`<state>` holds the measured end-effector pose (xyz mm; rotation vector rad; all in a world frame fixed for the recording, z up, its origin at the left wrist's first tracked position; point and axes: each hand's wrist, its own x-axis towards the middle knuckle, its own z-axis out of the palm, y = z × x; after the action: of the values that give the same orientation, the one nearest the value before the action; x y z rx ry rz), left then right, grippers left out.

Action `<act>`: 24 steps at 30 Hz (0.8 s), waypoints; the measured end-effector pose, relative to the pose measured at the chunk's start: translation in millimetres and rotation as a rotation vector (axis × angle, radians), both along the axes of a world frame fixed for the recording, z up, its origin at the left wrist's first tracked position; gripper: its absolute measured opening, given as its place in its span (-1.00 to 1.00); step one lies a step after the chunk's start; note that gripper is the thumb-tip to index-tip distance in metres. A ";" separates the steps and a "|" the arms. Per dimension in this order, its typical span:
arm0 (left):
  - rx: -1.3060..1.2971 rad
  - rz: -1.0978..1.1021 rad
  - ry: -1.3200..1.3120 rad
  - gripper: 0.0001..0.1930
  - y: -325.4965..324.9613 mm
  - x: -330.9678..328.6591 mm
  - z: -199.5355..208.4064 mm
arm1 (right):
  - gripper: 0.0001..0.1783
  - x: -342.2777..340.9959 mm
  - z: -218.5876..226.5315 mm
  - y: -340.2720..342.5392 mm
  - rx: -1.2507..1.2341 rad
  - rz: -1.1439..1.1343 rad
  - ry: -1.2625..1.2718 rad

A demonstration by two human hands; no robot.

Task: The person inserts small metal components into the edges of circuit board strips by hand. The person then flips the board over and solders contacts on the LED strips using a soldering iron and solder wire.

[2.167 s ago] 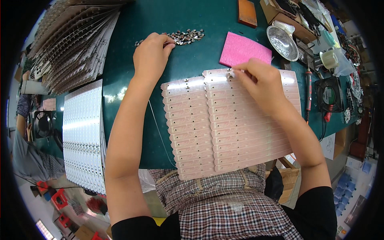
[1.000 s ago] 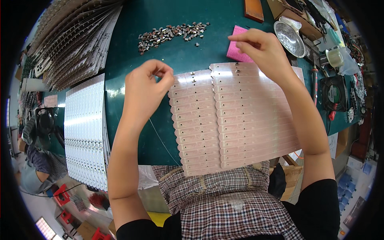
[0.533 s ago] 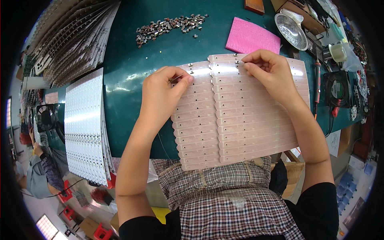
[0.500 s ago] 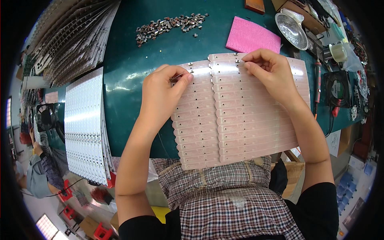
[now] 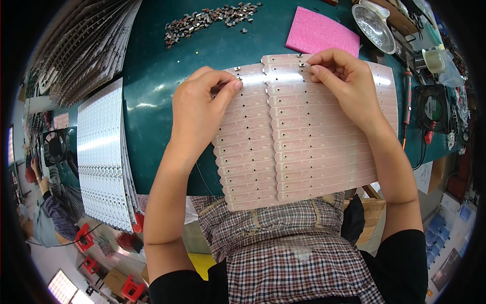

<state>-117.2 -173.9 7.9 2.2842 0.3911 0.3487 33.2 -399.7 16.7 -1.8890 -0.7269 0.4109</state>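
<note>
Two pale pink panels of joined strips with scalloped ends and small holes, a left panel and a right panel, lie side by side at the table's near edge. Small metal clips sit along their far rows. My left hand is closed in a pinch at a clip on the left panel. A thin strand shows by its fingertips and again below the wrist. Over the right panel, my right hand pinches beside a clip; its fingers hide whatever they hold.
A pile of small metal clips lies on the green table, with a pink foam block and a metal bowl to its right. White strip panels are stacked left. A soldering iron and fan stand right.
The whole view has shifted slightly, so the table and panels sit a little higher. Both hands keep their pinches at the same clips.
</note>
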 end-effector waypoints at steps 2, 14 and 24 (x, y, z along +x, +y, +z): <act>0.006 -0.002 -0.016 -0.86 -0.7 0.3 -0.7 | -0.85 0.6 -0.5 -0.4 0.001 0.007 0.016; 0.159 -0.058 -0.116 -0.91 -3.0 -1.8 -5.4 | -0.83 1.2 3.1 -2.6 -0.006 0.000 -0.031; 0.322 -0.093 -0.177 -0.91 -3.7 -4.8 -12.5 | -0.87 2.1 -4.5 1.8 -0.113 0.062 -0.268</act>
<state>-122.0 -177.6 -4.6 2.5472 0.1451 0.5973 35.3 -398.0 12.2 -2.0559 -0.9592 0.2436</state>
